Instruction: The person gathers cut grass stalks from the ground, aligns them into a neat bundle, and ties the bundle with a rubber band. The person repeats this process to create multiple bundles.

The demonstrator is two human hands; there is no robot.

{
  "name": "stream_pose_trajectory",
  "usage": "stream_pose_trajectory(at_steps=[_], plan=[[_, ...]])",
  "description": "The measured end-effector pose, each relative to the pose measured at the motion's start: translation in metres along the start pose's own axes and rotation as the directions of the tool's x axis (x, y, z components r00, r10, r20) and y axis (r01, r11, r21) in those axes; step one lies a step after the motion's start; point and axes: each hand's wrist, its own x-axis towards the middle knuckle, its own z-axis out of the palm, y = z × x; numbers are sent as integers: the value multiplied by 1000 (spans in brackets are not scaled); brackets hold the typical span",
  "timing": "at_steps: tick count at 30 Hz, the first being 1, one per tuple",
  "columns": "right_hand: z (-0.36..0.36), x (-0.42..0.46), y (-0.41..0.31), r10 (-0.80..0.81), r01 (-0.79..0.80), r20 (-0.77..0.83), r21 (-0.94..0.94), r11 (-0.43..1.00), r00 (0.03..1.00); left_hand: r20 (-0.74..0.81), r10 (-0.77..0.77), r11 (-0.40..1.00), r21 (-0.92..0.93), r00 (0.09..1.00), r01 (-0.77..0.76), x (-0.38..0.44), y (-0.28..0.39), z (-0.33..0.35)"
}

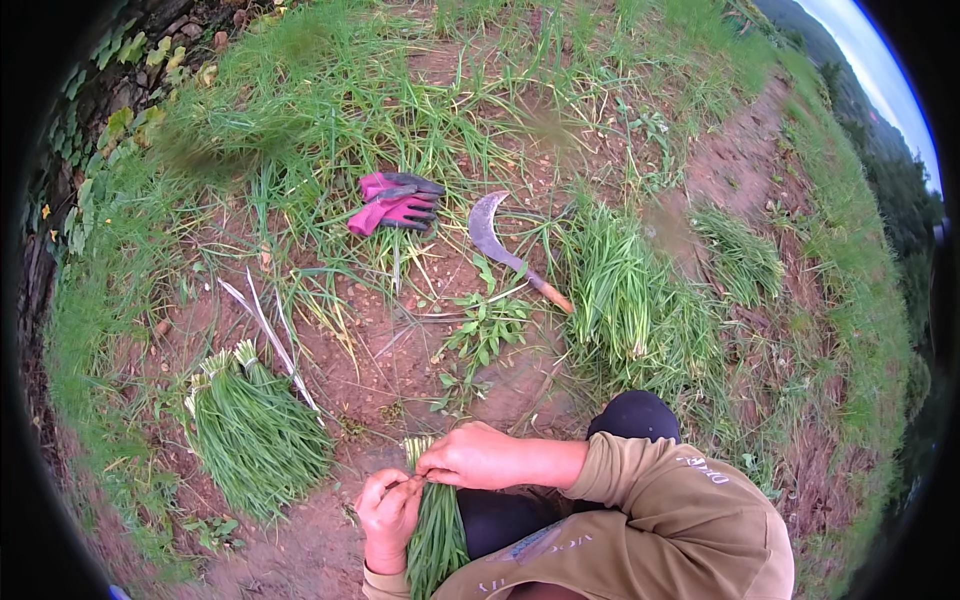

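Note:
Both hands meet at the stem end of a bundle of long green leaves (436,529), which look like garlic chives. My left hand (388,510) pinches at the bundle's near-left side, fingertips closed on something thin that looks like a tie. My right hand (466,454) comes across from the right, its fingertips at the same spot, over the stems. The pale cut stem ends show just beyond the fingers. Left of my hands lie tied bundles of the same leaves (259,442), their pale ends pointing away from me. The bundle's lower part runs down beside my dark-clad leg.
A sickle (491,236) with a wooden handle lies on the soil ahead. Beyond it to the left are pink and black work gloves (397,202). Loose cut leaves (615,285) are heaped at right, with a smaller pile (739,255) farther off. Pale dry strips (274,337) lie near the tied bundles.

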Motion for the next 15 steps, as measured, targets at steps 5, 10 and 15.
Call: stream_pose_trajectory(at_steps=[5,10,15], plan=[[-1,0,-10,53,-59,-31,-251,966,998,15,-69,997,-41,998,69,2,3,0],[-1,-6,-10,-44,1,-79,-468,884,996,29,-178,980,-83,984,180,-3,1,-1],[6,-12,-6,-8,-7,-28,-507,862,1000,117,-259,959,-84,959,270,-19,-2,-8]])
